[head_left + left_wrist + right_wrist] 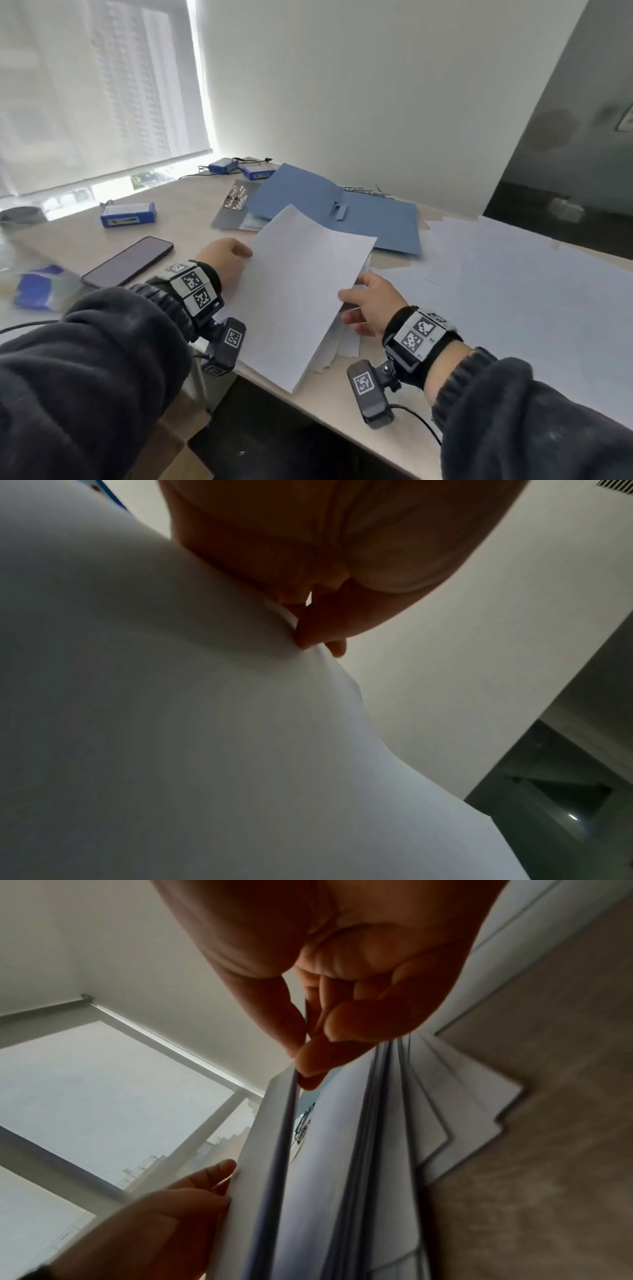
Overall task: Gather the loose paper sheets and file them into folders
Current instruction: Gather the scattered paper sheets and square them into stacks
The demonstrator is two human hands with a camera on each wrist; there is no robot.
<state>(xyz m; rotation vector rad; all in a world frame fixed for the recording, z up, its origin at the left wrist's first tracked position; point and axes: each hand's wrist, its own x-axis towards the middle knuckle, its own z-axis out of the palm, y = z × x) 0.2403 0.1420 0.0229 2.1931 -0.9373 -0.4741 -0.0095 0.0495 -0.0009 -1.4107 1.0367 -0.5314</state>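
At the bottom centre of the head view, the stack of sheets is held tilted above the near edge of the counter, its long axis running from lower centre up toward the middle of the frame. The left hand grips the stack's left long edge, fingers curled under it and thumb on top. The right hand pinches the right long edge between thumb and fingertips. Below that grip, more loose sheets lie fanned and uneven on the counter.

Beyond the stack's far short edge, in the middle of the frame, the blue folder lies open and flat, a grey folder with metal clips partly under it at left. So the folder is straight ahead along the stack's long axis, and both hands are about equally near; the stack probably needs squaring, then a forward slide.

At the right of the frame, many scattered sheets cover the counter, nearer the right hand. Filing seems barely begun.
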